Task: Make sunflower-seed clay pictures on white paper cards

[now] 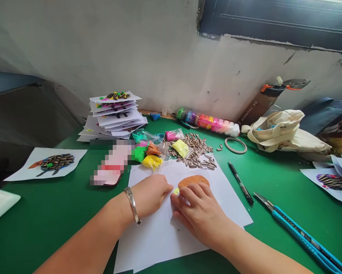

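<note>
My right hand (201, 213) lies over a white paper sheet (148, 243), its fingers bent and apart. Its index fingertip touches a small yellow piece of clay (176, 191); other fingers rest against a flat orange clay oval (195, 180) and cover its lower part. Just left of the yellow piece is my left hand (152, 193), wearing a silver bracelet (133, 205). Its fingers are curled closed near the edge of a smaller sheet, and what they hold, if anything, is hidden. Bags of coloured clay (152, 162) and a sunflower seed pile (192, 150) lie beyond.
Stacked seed pictures (118, 118) stand at back left; one picture (49, 163) lies nearer. A blurred pink object (111, 163) sits left of the paper. On the right are a pen (241, 183), blue cutter (302, 234), tape roll (235, 145), cloth bag (282, 131) and bottle (259, 101).
</note>
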The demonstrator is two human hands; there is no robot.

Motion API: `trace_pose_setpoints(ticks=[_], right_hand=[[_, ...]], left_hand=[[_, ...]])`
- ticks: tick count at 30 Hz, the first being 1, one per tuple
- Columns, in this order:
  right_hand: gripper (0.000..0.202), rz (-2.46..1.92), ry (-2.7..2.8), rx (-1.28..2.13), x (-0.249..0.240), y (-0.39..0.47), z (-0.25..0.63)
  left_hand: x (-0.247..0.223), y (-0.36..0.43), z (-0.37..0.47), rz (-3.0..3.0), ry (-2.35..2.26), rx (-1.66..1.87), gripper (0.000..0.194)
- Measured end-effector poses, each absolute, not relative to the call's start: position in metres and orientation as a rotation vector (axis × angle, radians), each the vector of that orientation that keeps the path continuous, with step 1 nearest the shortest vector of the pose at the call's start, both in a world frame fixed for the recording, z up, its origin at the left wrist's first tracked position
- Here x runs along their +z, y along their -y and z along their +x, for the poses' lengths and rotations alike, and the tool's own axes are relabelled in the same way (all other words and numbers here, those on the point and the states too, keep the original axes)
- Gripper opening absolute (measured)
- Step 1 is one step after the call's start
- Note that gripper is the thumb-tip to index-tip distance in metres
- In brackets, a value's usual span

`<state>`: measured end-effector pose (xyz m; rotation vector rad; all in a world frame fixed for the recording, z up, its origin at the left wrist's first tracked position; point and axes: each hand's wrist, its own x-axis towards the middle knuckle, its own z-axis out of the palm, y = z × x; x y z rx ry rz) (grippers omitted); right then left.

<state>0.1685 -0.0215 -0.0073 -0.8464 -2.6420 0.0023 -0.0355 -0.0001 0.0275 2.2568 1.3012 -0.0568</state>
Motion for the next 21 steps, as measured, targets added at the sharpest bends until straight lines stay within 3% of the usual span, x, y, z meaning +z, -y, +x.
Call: trace_pose_setpoints(ticks=[21], right_hand=[[0.028, -0.926, 2.614, 0.161, -0.0023, 0.0143, 0.1681]], left_hand=[[0.0287, -0.0023, -0.0350, 2.234, -1.294, -0.046, 0.029]])
